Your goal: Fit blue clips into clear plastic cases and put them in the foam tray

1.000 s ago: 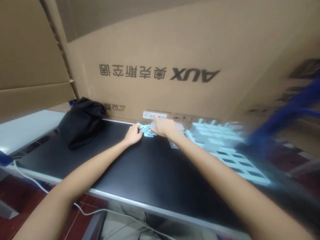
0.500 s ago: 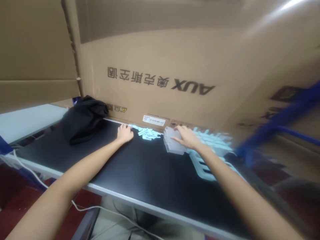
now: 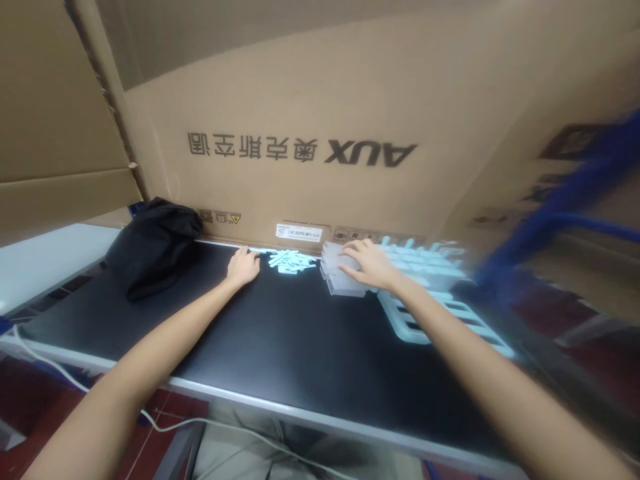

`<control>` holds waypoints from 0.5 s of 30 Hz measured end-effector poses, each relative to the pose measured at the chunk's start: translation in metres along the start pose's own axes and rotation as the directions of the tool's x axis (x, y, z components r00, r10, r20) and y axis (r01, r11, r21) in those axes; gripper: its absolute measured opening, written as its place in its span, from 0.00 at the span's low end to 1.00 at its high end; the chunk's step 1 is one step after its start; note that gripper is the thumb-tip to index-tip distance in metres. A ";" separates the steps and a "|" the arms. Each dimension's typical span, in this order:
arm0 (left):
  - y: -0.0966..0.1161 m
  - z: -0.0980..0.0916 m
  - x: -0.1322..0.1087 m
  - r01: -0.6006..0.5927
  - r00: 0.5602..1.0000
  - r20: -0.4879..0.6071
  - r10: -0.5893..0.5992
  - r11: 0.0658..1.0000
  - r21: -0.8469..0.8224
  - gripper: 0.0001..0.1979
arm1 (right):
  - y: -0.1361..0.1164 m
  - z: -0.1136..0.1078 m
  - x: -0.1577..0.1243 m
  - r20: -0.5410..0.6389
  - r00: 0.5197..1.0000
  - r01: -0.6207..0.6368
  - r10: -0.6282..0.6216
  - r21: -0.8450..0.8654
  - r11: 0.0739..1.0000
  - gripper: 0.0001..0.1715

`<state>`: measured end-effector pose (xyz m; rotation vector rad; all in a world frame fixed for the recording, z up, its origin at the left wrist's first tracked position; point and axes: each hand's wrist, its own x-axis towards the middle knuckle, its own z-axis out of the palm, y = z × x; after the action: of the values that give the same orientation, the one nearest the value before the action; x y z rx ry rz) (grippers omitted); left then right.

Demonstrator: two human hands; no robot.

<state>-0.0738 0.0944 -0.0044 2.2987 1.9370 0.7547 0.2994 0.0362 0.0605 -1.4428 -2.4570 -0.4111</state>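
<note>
Probably a packing workshop: huge cardboard cartons [image 3: 310, 100] wall a black worktable [image 3: 280, 347].

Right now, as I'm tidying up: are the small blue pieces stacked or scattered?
Scattered: small blue pieces lie loose and criss-crossed on the black table.

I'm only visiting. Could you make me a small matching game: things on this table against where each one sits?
1 black bundle
2 loose pale blue pieces
3 clear box
4 pale blue grid tray

A under the right hand
B far left of the table
C just right of the left hand
D right end of the table

Pairs: 1-B, 2-C, 3-A, 4-D
</note>
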 end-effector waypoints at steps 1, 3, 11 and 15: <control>0.000 0.000 0.000 0.006 1.000 -0.002 -0.006 1.000 -0.006 0.13 | -0.002 -0.001 -0.003 -0.033 0.999 -0.005 0.004 -0.009 1.000 0.28; -0.001 -0.001 0.000 0.019 1.000 -0.010 -0.019 1.000 -0.023 0.10 | -0.008 -0.005 -0.010 -0.088 0.996 0.000 -0.002 -0.024 1.000 0.28; -0.002 0.002 0.007 0.022 0.999 -0.033 -0.026 0.993 -0.116 0.03 | -0.031 -0.005 -0.053 -0.131 0.982 0.119 -0.134 -0.116 0.986 0.12; -0.006 0.002 0.010 0.002 0.995 -0.094 -0.021 0.981 -0.195 0.03 | -0.034 0.010 -0.062 -0.228 0.966 0.111 -0.122 -0.060 0.992 0.06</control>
<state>-0.0771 0.1053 -0.0048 2.1720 1.8183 1.0216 0.2982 -0.0255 0.0251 -1.1944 -2.3640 -0.6271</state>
